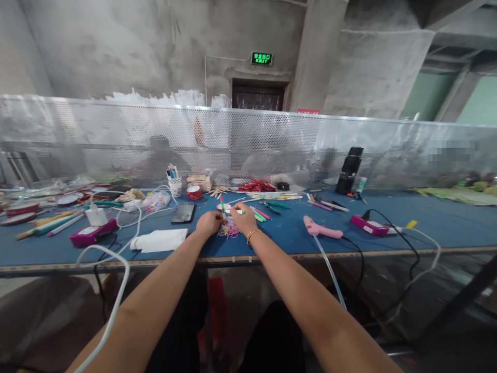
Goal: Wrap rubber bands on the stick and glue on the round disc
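Observation:
Near the table's front edge my left hand (209, 223) is closed, its fingertips pinching a thin upright stick (222, 203) with red, white and green parts. Close on its right, my right hand (244, 220) grips a white marker (233, 212) with a green end, lying almost level and pointing at the stick. Below both hands spreads a small heap of colourful loops or strands (230, 229), too fine to name surely. Just behind the hands lies a small round white piece with a red rim (223, 206), partly covered by the stick.
Pink and green markers (261, 213) and green-handled pliers (273, 208) lie right of my hands. Farther right are a pink glue gun (322, 229), a purple power strip (368, 226) and a black bottle (349, 171). Leftward are a white cloth (160, 241), a phone (183, 213) and looping white cables (127, 269).

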### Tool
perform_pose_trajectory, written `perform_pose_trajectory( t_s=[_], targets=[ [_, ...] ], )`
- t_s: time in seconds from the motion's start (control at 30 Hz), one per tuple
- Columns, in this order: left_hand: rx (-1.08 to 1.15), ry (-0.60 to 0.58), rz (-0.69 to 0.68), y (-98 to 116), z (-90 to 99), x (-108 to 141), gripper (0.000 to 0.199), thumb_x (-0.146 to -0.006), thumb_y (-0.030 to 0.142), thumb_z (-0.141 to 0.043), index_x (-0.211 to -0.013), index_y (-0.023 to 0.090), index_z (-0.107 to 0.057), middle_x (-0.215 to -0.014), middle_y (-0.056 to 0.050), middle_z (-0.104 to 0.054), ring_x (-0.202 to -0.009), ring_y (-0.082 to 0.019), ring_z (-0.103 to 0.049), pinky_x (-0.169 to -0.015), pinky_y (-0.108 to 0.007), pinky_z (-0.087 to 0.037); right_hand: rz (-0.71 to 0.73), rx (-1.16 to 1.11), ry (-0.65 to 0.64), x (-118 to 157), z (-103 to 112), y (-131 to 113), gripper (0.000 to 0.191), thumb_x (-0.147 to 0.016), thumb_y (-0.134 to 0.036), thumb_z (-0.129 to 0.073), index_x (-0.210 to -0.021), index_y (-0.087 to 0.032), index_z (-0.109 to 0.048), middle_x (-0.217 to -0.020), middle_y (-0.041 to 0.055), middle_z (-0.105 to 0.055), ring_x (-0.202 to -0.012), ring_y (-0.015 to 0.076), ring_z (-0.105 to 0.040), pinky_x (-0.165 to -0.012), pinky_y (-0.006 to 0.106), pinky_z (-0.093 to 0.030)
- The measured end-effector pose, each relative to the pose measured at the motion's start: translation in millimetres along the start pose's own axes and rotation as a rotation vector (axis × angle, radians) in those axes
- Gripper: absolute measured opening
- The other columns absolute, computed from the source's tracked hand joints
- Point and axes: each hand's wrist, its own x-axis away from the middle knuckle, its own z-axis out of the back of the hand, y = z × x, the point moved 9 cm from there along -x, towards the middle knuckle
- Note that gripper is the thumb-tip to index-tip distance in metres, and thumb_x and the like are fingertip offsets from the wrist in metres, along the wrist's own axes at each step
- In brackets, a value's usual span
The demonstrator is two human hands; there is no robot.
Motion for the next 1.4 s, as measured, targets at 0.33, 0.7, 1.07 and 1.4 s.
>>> perform_pose_trajectory(
  t_s=[0.33,0.7,1.07,1.4],
  targets=[
    [-0.007,-0.008,0.009,-0.4,-0.3,0.0,0.023,-0.077,0.044,-0.063,-0.075,0.023,-0.072,-0.068,-0.001,-0.066,-0.063,-0.013,-0.054,-0.057,-0.023,-0.032,-0.018,0.039,0.010,0.1,1.8,0.9,0.020,-0.080,-0.034,-0.047,-0.067,-0.022,-0.058,-0.075,-0.0004,-0.066,-0.076,0.0160,-0.056,-0.073,0.025,-0.042],
    [0.005,-0.004,-0.007,-0.8,-1.4,-1.5,0.024,-0.077,0.044,-0.062,-0.076,0.023,-0.071,-0.067,0.000,-0.066,-0.062,-0.013,-0.054,-0.055,-0.023,-0.031,0.010,0.025,0.008,0.1,2.4,-2.6,0.020,-0.080,-0.034,-0.048,-0.066,-0.022,-0.057,-0.074,-0.0008,-0.066,-0.075,0.0162,-0.058,-0.072,0.025,-0.042],
    [-0.001,0.002,-0.014,-0.9,-1.7,-1.9,0.022,-0.077,0.044,-0.062,-0.076,0.023,-0.071,-0.070,0.000,-0.066,-0.063,-0.013,-0.053,-0.056,-0.023,-0.030,0.021,0.016,0.011,0.5,3.5,-5.5,0.021,-0.080,-0.034,-0.048,-0.065,-0.022,-0.056,-0.075,-0.0007,-0.066,-0.076,0.0160,-0.058,-0.073,0.024,-0.042],
    [0.005,0.000,-0.013,-1.0,-1.5,-2.0,0.023,-0.077,0.044,-0.062,-0.074,0.022,-0.069,-0.068,0.001,-0.063,-0.061,-0.012,-0.051,-0.054,-0.024,-0.028,0.002,0.009,0.036,0.5,6.4,-3.1,0.021,-0.080,-0.035,-0.048,-0.067,-0.022,-0.058,-0.076,-0.0001,-0.067,-0.076,0.0163,-0.058,-0.074,0.025,-0.043]
  ],
)
